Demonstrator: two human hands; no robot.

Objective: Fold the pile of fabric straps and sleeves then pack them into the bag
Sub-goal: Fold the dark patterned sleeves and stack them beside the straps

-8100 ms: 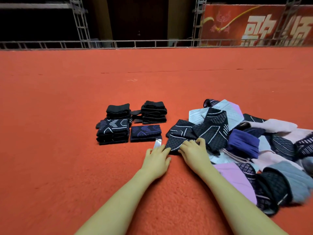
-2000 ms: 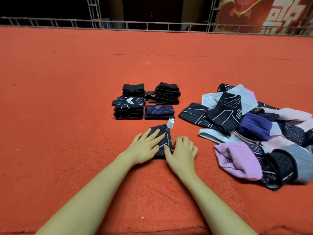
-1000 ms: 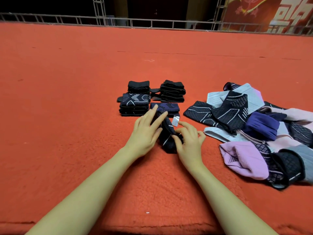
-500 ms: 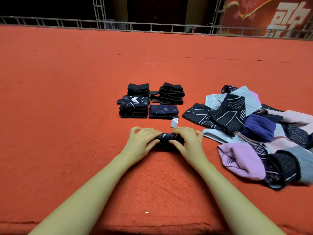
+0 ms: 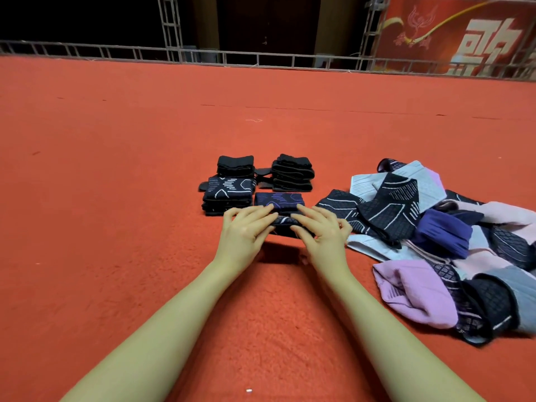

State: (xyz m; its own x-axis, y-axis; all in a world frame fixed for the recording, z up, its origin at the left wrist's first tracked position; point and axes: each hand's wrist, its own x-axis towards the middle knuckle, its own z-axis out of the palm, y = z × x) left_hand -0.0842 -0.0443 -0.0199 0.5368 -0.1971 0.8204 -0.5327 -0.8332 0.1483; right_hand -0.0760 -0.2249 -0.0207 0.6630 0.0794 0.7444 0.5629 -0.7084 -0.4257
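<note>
Both hands hold one folded black sleeve [image 5: 285, 225] just above the red carpet [image 5: 116, 198], a dark shadow under it. The left hand [image 5: 246, 232] has a closed grip on the sleeve's left end, fingers curled over the top; the right hand [image 5: 320, 232] grips the right end the same way. The sleeve is near the middle of the carpet, just in front of a low folded purple-patterned pile [image 5: 280, 201]. Left of that pile, touching it, stands a taller stack with white line patterns [image 5: 227, 195]. Behind these are two stacks of plain black folded pieces [image 5: 235, 166] and [image 5: 293, 172]. On the right side of the carpet lies the loose heap of unfolded sleeves [image 5: 435, 242], black, pale blue, purple, pink and grey, overlapping each other. A metal railing [image 5: 261, 58] runs along the carpet's far edge, with a red banner [image 5: 464, 33] at the far right corner.
</note>
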